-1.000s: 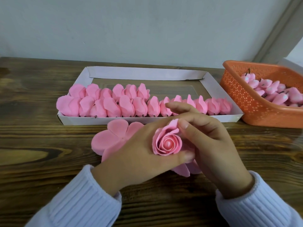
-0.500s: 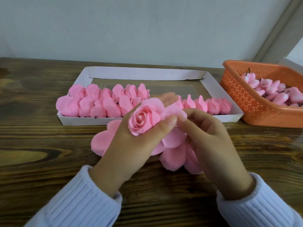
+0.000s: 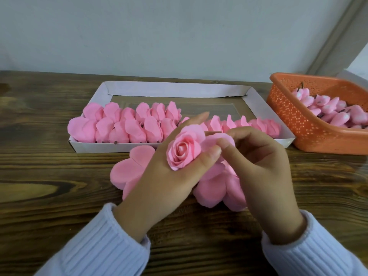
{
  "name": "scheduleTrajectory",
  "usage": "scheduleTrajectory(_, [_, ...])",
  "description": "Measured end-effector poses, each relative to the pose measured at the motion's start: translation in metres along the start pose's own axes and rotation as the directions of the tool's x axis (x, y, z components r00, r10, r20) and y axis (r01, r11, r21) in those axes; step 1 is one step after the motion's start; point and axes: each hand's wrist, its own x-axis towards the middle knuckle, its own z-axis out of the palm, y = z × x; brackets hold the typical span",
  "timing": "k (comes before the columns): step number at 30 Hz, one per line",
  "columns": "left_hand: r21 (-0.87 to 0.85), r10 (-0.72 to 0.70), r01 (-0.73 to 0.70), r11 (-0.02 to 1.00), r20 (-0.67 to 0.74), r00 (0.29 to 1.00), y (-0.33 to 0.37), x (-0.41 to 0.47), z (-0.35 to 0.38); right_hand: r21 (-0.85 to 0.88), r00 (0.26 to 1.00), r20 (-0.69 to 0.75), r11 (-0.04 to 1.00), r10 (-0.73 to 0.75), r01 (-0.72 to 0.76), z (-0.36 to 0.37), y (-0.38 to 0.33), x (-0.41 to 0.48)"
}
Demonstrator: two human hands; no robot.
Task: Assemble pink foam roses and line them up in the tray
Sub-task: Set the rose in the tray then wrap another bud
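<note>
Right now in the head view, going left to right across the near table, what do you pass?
Flat petal piece → rose gripped by the left hand → outer petals pinched by the right hand → orange basket.

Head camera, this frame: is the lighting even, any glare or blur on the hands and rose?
Head view: soft, even light, faint shadows under the hands; head view: the rose in the left hand is sharp, the right hand pinching the petal layer slightly soft; head view: pale sheen on the tray floor, no harsh glare; orange basket cropped at the right.
</note>
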Motion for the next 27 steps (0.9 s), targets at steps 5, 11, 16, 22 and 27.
scheduleTrajectory(5, [-0.094, 0.003, -0.002, 0.996, 0.015, 1.0, 0.0035, 0.0017, 0.0, -0.096, 0.993, -0.025, 0.989, -0.119, 0.116, 0.0005, 0.0002, -0.0023])
scheduleTrajectory(11, [-0.137, -0.012, 0.019, 0.99, 0.052, 0.999, 0.0004, 0.0009, 0.0004, -0.151, 0.973, -0.024, 0.963, -0.228, 0.222, 0.0, -0.0009, -0.0035])
scheduleTrajectory(16, [-0.132, 0.025, -0.013, 0.991, 0.095, 0.995, 0.0006, 0.0028, 0.0001, -0.177, 0.963, 0.0, 0.948, -0.27, 0.266, 0.0014, -0.0017, -0.0029])
scheduleTrajectory(22, [0.021, -0.015, 0.012, 1.0, 0.151, 0.988, -0.0009, -0.0009, 0.0014, -0.216, 0.97, -0.09, 0.956, -0.224, 0.2, 0.0003, 0.0011, -0.0035])
scheduleTrajectory(27, [0.056, -0.065, 0.055, 0.997, 0.194, 0.979, 0.002, -0.0009, 0.0019, -0.208, 0.972, -0.096, 0.959, -0.217, 0.193, -0.0001, 0.001, -0.0036])
